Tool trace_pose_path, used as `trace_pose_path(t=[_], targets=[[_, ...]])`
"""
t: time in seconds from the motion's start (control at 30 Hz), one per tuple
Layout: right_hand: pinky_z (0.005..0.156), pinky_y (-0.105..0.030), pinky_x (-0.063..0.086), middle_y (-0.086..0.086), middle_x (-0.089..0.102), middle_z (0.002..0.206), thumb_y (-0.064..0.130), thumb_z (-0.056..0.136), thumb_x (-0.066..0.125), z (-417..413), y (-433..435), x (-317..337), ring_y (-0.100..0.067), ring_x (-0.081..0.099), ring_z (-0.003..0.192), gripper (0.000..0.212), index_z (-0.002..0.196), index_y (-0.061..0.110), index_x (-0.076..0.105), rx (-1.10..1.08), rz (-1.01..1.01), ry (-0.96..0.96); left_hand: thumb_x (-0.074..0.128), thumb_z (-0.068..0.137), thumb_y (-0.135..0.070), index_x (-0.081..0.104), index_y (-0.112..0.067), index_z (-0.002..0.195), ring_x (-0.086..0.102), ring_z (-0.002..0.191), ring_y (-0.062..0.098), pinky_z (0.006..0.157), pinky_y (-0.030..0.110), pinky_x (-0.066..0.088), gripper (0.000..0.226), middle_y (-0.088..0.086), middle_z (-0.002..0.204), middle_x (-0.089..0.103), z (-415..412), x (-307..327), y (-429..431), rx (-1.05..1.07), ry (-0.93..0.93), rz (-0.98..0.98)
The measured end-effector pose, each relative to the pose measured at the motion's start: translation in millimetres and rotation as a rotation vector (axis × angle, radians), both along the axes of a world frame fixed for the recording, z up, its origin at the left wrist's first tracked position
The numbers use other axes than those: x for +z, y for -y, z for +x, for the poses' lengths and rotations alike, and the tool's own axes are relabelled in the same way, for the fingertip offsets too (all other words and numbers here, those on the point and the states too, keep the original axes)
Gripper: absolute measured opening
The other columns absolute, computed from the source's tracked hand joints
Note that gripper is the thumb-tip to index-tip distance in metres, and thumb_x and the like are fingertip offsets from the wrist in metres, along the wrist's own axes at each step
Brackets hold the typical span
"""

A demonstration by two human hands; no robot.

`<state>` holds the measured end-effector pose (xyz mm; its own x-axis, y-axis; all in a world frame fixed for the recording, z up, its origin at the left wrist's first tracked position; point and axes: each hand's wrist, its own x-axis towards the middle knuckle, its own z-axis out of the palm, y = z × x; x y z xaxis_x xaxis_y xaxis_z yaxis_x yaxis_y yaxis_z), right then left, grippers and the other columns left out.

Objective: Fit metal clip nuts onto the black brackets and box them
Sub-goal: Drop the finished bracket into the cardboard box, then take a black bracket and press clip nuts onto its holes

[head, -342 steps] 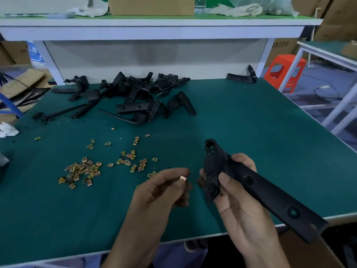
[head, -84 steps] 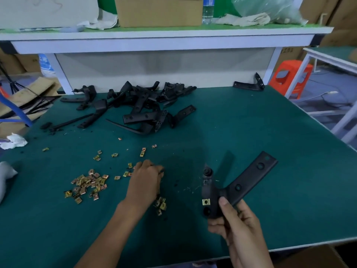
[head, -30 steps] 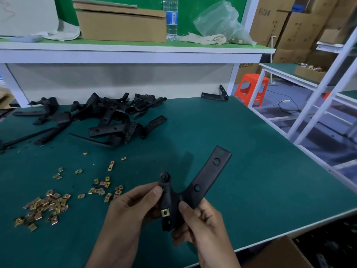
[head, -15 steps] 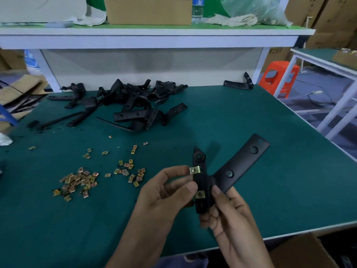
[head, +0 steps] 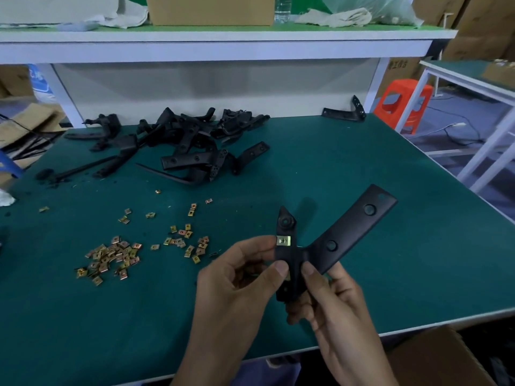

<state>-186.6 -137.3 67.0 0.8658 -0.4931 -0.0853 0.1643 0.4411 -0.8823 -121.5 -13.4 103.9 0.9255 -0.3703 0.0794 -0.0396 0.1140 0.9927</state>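
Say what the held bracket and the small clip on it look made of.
The bracket: probably moulded plastic, matt black, dull even surface; coated metal is possible. The clip: thin sheet metal, brassy yellow plating, glinting in the light.

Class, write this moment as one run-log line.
left hand: pinches black forked bracket at gold metal clip nut | right hand: grips bracket stem | spare nuts: scattered on green table

Dim, flat light from overhead leaves the green counter [head: 362, 151] dull. The shelf [head: 223, 45] casts a soft shadow on the far panel, and a faint one lies just beyond the held bracket [head: 348, 232]. Straight edges bow toward the left and right sides. The near corners look soft.
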Motion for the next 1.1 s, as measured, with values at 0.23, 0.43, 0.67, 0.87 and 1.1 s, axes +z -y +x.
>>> trace_pose_path(t=[0.23,0.43,0.67,0.87,1.1], targets=[[0.047,-0.031,0.055,-0.017,0.061,0.062,0.026,0.081,0.070,-36,8,-23,-0.022,0.061,0.048,0.030,0.104,0.007,0.071,-0.077,0.063,-0.168,0.075,0.082,0.000,0.078,-0.040,0.093,0.071,0.082,0.007,0.071,0.012,0.053,0.042,-0.003,0.090,0.077,-14,-35,13,-0.150,-0.059,0.149],[0.054,-0.028,0.058,-0.019,0.070,0.083,0.019,0.085,0.067,-123,44,-51,-0.019,0.066,0.055,0.034,0.117,0.008,0.070,-0.388,0.338,-0.151,0.072,0.083,0.003,0.076,-0.032,0.099,0.066,0.074,0.000,0.075,0.012,0.052,0.039,-0.007,0.089,0.078,-47,-55,37,-0.341,-0.002,0.309],[0.065,-0.022,0.059,-0.012,0.073,0.093,0.010,0.086,0.072,-232,124,-70,-0.020,0.075,0.086,0.020,0.104,0.007,0.065,-1.033,0.552,0.024,0.053,0.093,0.011,0.067,-0.027,0.099,0.068,0.076,0.001,0.071,0.008,0.050,0.041,-0.022,0.080,0.075,-30,-68,44,-0.434,0.041,0.419],[0.091,-0.031,0.056,-0.022,0.061,0.134,0.012,0.100,0.061,-220,150,-82,-0.027,0.070,0.110,0.043,0.138,-0.003,0.051,-0.980,0.603,-0.088,0.037,0.094,0.023,0.058,-0.013,0.104,0.063,0.056,-0.008,0.068,0.006,0.047,0.043,-0.015,0.058,0.070,-19,-70,40,-0.395,-0.116,0.440],[0.073,-0.026,0.062,-0.009,0.078,0.098,0.002,0.099,0.058,-49,122,-27,-0.019,0.074,0.083,0.026,0.117,0.018,0.068,-0.417,-0.115,-0.181,0.073,0.084,0.000,0.078,-0.032,0.081,0.067,0.077,-0.008,0.074,0.003,0.047,0.032,-0.004,0.086,0.078,24,-62,-31,0.159,0.057,0.512]])
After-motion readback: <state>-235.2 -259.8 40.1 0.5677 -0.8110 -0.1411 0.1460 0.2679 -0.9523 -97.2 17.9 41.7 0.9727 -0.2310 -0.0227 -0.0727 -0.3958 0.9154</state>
